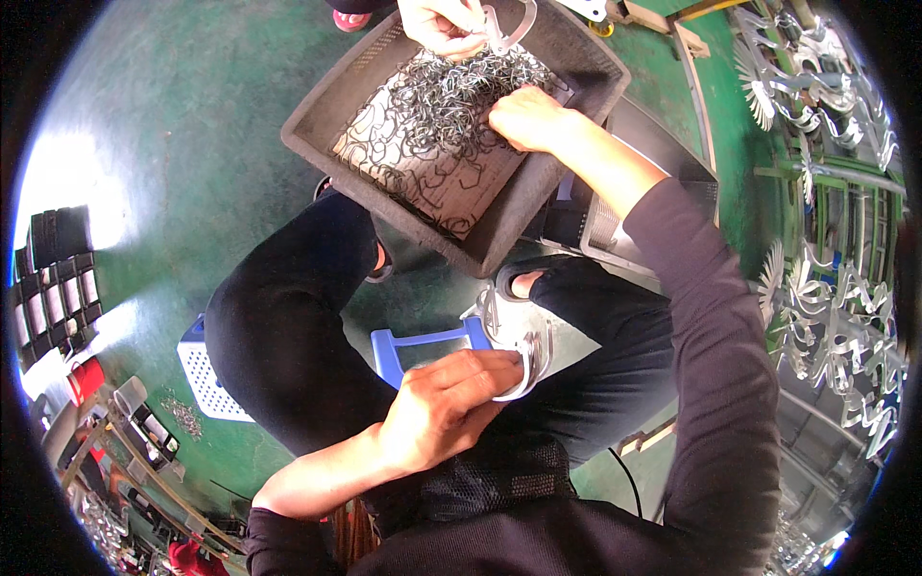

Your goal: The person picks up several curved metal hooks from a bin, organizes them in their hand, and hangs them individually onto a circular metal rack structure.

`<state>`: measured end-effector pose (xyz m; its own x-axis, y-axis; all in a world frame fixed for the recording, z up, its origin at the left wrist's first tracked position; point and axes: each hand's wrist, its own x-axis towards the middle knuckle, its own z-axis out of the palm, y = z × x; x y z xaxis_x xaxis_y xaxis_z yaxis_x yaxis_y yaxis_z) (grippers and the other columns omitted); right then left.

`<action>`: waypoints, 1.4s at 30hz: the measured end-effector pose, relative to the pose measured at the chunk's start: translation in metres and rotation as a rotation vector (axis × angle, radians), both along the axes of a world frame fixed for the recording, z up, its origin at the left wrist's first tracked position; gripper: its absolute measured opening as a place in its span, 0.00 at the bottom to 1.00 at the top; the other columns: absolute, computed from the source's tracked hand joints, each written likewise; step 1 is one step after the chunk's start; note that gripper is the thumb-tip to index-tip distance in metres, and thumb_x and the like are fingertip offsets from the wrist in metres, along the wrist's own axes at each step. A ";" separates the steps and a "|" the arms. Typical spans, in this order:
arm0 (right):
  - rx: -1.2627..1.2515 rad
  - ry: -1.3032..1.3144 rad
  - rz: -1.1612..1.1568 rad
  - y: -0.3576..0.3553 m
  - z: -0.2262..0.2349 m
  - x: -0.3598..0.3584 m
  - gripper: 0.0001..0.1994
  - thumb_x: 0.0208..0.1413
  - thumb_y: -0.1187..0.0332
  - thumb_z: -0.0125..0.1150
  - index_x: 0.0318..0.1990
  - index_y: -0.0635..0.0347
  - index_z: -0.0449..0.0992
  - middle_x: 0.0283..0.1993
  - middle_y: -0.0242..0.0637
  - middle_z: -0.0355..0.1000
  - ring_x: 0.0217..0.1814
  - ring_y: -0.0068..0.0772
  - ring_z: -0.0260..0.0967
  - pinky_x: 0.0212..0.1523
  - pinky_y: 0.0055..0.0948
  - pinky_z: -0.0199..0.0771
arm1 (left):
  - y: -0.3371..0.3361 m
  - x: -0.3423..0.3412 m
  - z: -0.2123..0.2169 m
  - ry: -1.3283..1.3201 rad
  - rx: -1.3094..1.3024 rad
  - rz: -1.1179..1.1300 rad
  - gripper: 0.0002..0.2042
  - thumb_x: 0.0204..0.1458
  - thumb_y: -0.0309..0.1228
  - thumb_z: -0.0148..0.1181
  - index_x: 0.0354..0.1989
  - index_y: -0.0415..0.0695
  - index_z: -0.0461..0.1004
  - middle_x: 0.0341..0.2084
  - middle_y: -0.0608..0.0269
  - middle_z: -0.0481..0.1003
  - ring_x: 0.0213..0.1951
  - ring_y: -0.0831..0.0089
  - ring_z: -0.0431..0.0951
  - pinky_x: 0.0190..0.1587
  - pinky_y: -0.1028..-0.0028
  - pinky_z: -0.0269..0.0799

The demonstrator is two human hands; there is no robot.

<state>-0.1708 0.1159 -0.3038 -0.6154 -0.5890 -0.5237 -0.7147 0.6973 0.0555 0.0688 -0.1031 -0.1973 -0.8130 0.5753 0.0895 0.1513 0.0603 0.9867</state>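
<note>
My left hand (447,403) is closed round some curved silver metal pieces (534,363), held low between my knees. At the top, my right hand (526,119) reaches into a grey plastic bin (384,199). Its fingers are bunched at the edge of a heap of bent wire hooks (451,101); what they pinch, if anything, is hidden. More loose hooks lie spread on the bin's pale bottom. A co-worker's hand (442,27) comes in over the far side of the bin with a curved silver metal part (506,29).
Below the bin stands a blue plastic frame (432,338), with a blue and white perforated stool or basket (212,376) at left. A metal tray (615,230) sits right of the bin. Racks of hanging silver parts (831,326) line the right; black crates (58,288) stand far left.
</note>
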 end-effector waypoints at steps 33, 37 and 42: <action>-1.157 -0.453 -1.122 0.024 0.189 0.246 0.09 0.47 0.63 0.63 0.30 0.60 0.78 0.21 0.29 0.69 0.21 0.16 0.64 0.16 0.24 0.66 | 0.013 0.038 0.024 0.134 -0.119 0.143 0.10 0.45 0.22 0.62 0.37 0.37 0.77 0.35 0.56 0.77 0.40 0.70 0.77 0.45 0.73 0.70; -1.345 -0.265 -1.087 0.014 0.185 0.287 0.04 0.51 0.71 0.61 0.29 0.63 0.75 0.19 0.25 0.66 0.20 0.12 0.61 0.19 0.20 0.64 | 0.002 0.040 0.021 -0.268 -0.065 0.207 0.11 0.51 0.24 0.57 0.44 0.36 0.74 0.36 0.60 0.77 0.39 0.76 0.75 0.44 0.77 0.70; -1.376 0.162 -0.982 -0.008 0.171 0.310 0.04 0.46 0.76 0.63 0.29 0.63 0.73 0.24 0.33 0.69 0.21 0.23 0.66 0.23 0.23 0.65 | 0.003 0.027 0.030 -0.452 0.308 0.279 0.15 0.58 0.30 0.49 0.49 0.32 0.68 0.38 0.57 0.76 0.40 0.76 0.75 0.46 0.76 0.70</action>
<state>0.1395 0.1079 -0.1327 -0.9899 0.0872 0.1120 -0.0638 0.4313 -0.8999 0.0955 -0.1005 -0.1669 -0.9254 0.3381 -0.1711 -0.2667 -0.2605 0.9279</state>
